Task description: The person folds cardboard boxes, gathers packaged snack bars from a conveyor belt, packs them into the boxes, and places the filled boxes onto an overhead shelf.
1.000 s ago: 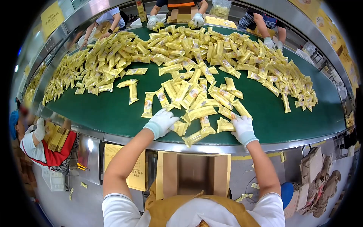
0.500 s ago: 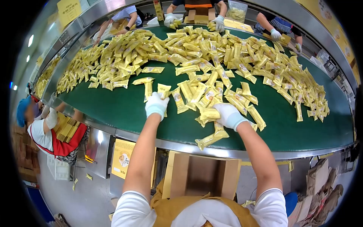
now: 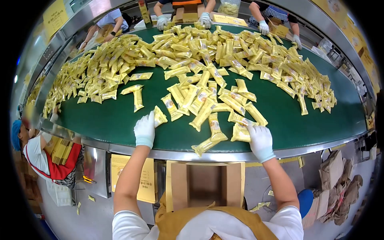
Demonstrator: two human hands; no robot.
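Note:
My left hand (image 3: 145, 130), in a white glove, pinches one end of a yellow wrapped snack packet (image 3: 160, 116) over the green belt. On the other side, my gloved right hand (image 3: 261, 142) is closed on a packet (image 3: 241, 133) near the belt's front edge. Its fingertips are partly hidden. A loose cluster of packets (image 3: 199, 100) lies between my hands, and two of them reach down toward the metal edge. Below that edge, in front of my body, stands an open cardboard box (image 3: 179, 186) with a bare brown inside.
A long heap of packets (image 3: 116, 60) spreads across the green belt (image 3: 100, 120). Co-workers' gloved hands (image 3: 206, 20) are at the far side. At left, a person in a red apron (image 3: 62, 168) holds flat cartons. Crumpled brown paper (image 3: 336, 180) lies at lower right.
The whole view has shifted somewhat. My left hand has drawn its packet nearer the front edge, away from the cluster. My right hand has moved right and toward me, now on a packet there.

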